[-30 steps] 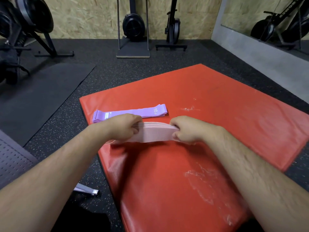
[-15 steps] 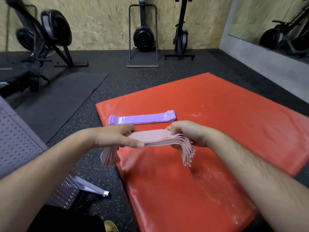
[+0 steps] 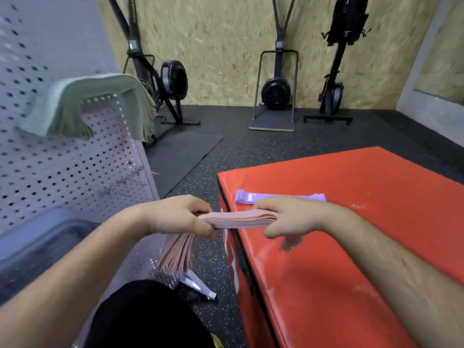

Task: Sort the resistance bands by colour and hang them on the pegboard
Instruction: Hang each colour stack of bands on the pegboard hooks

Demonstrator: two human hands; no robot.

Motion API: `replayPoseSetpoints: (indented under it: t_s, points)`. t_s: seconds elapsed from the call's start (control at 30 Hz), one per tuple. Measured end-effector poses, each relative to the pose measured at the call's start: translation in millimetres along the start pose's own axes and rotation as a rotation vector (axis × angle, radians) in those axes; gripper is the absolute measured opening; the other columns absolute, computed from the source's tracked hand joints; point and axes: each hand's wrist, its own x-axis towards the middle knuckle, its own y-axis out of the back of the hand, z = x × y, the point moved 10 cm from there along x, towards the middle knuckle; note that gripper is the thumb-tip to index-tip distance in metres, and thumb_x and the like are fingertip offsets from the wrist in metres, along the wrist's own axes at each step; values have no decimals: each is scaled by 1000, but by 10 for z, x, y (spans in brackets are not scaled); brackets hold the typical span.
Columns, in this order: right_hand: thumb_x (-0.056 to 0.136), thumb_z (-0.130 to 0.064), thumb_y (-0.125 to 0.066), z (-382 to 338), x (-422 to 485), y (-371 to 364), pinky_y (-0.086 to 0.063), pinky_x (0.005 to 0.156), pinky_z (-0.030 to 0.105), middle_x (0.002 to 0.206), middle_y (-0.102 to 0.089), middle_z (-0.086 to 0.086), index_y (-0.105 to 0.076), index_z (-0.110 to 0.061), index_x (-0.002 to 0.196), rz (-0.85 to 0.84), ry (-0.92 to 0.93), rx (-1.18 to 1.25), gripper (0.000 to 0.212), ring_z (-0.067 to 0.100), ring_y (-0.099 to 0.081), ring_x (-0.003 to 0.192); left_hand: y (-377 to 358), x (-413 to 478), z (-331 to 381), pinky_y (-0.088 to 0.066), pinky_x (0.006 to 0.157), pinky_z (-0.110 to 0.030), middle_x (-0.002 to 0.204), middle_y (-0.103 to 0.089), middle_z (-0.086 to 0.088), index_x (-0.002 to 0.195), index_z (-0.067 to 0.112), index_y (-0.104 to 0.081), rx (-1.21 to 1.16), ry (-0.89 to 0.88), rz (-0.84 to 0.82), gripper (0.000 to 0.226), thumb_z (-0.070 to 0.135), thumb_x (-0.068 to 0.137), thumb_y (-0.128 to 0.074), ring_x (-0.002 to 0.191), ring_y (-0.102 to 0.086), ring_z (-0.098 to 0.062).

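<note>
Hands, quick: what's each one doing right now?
Left hand: closed, gripping the pink bands.
Right hand: closed, gripping the same pink bands.

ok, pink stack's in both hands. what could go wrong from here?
The pink bands are a loose stack gripped by the left hand and right hand; the ends fan out and droop, so a few might slip out before reaching the pegboard.
The green bands are draped on it; pink hung close by could knock them off.

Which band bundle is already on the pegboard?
The pale green bundle, draped on the grey perforated pegboard. The left hand and right hand grip the pink bundle; the purple bundle lies on the red mat.
</note>
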Motion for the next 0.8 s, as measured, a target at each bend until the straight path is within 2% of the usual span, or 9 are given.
replayPoseSetpoints:
  t_s: [0.07,0.13,0.27,0.33,0.43,0.5,0.6,0.7,0.8]
  points:
    - [80,-5,-55,-279,111,39,-51,46,27,80,-65,16,-50,-20,90,-7,63,-19,19,16,-72,57,161,-214,-117,-41,64,-32,74,-66,1,83,23,-66,24,48,65,28,45,67,-71,65,-56,-9]
    - [81,-2,-55,-544,233,102,-50,45,24,79,-62,4,-53,-25,96,-10,125,-29,28,7,-67,52,274,-407,-228,-44,64,-31,79,-67,5,89,26,-65,33,90,112,26,43,70,-72,67,-58,-8]
    - [78,-1,-57,-1058,570,214,-55,54,41,96,-60,8,-48,-30,110,-7,242,-15,44,7,-60,49,584,-745,-511,-52,69,-34,88,-68,8,105,42,-53,11,190,251,38,44,73,-73,71,-62,-8]
    - [78,1,-56,-1247,805,233,-54,52,39,100,-62,10,-46,-29,108,-7,275,-1,43,14,-63,52,766,-876,-635,-54,70,-33,88,-69,6,108,42,-48,18,242,319,40,40,76,-72,69,-64,-6]
    - [77,2,-55,-1476,1191,240,-50,53,36,92,-61,4,-46,-26,108,7,311,-14,43,27,-64,62,1019,-990,-802,-55,70,-35,88,-69,5,108,40,-48,57,301,431,37,36,78,-71,71,-66,-8]
    - [76,0,-57,-1589,1439,253,-50,54,37,93,-61,3,-46,-28,107,30,329,-63,43,26,-62,65,1128,-1016,-930,-56,67,-33,90,-67,6,107,39,-49,83,349,487,36,36,79,-70,73,-67,-9]
    - [72,-6,-58,-1684,1755,304,-51,58,38,92,-65,8,-45,-35,97,74,328,-109,40,24,-61,68,1218,-995,-1124,-50,53,-25,90,-67,9,106,38,-49,101,401,558,32,34,80,-69,66,-65,-8]
    - [74,-6,-59,-1699,1974,351,-54,66,39,95,-64,4,-47,-33,101,114,311,-119,40,21,-63,75,1277,-935,-1284,-52,48,-29,89,-68,8,103,31,-48,100,416,622,29,29,81,-68,61,-64,-11]
    - [74,-4,-56,-1657,2157,370,-50,56,32,92,-63,0,-49,-29,103,146,302,-73,39,17,-61,68,1372,-886,-1373,-39,44,-24,82,-65,6,104,28,-48,200,418,700,31,30,81,-69,58,-59,-10]
